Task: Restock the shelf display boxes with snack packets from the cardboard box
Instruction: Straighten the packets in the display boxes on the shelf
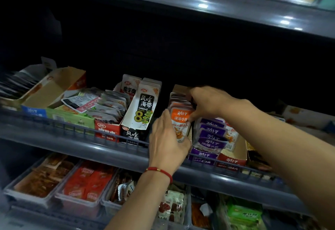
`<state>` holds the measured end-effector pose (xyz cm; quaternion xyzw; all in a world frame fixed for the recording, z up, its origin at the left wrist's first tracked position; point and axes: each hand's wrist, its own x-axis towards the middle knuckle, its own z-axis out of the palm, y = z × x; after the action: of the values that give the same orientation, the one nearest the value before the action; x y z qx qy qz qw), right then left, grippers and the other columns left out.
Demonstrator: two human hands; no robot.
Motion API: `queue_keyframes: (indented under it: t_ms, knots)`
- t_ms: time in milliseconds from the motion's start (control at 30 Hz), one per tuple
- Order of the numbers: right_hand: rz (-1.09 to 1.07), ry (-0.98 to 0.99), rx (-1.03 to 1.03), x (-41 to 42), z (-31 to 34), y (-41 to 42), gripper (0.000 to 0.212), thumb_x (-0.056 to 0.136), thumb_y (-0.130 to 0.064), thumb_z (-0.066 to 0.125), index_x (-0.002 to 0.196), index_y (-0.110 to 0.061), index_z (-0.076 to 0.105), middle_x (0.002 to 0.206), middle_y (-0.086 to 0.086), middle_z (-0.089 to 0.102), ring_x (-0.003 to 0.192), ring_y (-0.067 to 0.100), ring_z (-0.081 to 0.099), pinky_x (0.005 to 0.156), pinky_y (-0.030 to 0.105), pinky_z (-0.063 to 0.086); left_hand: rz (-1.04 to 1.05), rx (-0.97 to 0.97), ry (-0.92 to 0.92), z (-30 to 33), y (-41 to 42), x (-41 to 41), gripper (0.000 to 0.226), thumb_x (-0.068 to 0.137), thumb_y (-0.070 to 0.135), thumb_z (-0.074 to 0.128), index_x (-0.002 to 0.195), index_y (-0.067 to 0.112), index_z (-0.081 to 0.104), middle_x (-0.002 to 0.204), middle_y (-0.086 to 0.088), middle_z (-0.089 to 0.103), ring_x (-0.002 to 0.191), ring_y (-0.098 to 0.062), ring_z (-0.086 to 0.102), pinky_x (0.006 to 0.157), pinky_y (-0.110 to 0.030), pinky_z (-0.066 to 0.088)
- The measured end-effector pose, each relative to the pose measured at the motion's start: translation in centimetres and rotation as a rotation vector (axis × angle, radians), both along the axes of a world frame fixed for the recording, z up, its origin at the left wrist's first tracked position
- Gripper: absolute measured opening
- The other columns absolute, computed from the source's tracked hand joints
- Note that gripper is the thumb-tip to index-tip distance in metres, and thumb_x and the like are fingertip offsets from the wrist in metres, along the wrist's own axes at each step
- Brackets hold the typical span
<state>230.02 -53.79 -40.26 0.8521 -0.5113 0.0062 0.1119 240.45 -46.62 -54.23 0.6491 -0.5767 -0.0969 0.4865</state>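
Orange snack packets (pixel 181 121), glossy flat pouches, between left hand (pixel 167 140), right hand (pixel 208 102)

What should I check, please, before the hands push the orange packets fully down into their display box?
1. Both hands on the stack: ok. The left hand steadies the front orange packet; the right hand pinches the row from behind.
2. Packets upright and facing forward: ok.
3. Room in the orange display box: cannot tell, hands cover it.
4. Neighbouring purple packets staying in their own box: ok, they lie beside, not mixed.
5. Shelf rail holding the boxes: ok.
6. Cardboard supply box within reach: cannot tell, not in view.
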Motion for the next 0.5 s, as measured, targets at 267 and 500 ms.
queue_keyframes:
  t_ms: [267,500]
  knots:
    - [0.002,-0.117,0.031,0.1,-0.3,-1.3,0.054,0.078,-0.044,0.083,0.122,-0.026,0.058,0.114,-0.002,0.065,0.098,0.019,0.063,0.084,0.039,0.056,-0.009,-0.054,0.018,0.4,-0.6,-0.1,0.069,0.100,0.021,0.058,0.158,0.014,0.022,0.142,0.000,0.049,0.136,-0.013,0.038,0.116,-0.027,0.033]
    - [-0.110,-0.089,0.213,-0.8,1.6,-1.8,0.061,0.084,-0.046,0.077,0.135,-0.027,0.051,0.127,-0.002,0.060,0.118,0.022,0.057,0.092,0.032,0.043,-0.098,0.076,0.158,0.9,-1.3,0.5,0.104,0.085,0.030,0.075,0.161,0.025,0.005,0.145,-0.002,0.047,0.134,-0.020,0.047,0.111,-0.042,0.045]
